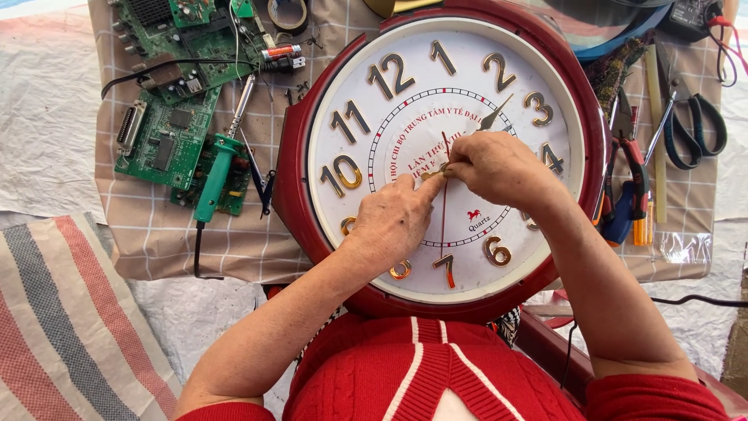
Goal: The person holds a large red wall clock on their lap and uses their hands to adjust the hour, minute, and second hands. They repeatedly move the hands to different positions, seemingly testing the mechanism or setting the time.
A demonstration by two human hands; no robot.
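A large round wall clock with a dark red plastic rim, white face and gold numerals [405,78] lies flat on the checked cloth of the worktop [156,234], its lower edge close against the person's red knitted top. Both hands meet at the centre of the dial. The left hand [389,222] reaches in with its fingers together, the fingertip touching the hub. The right hand [495,164] is pinched shut there, apparently on the base of the gold clock hands, though the fingers hide the exact grip. A thin red second hand [444,210] runs down from the hub. To the left lie green circuit boards [167,132] and a green-handled soldering iron [218,171]; to the right, red-handled pliers [635,175] and black scissors [693,129].
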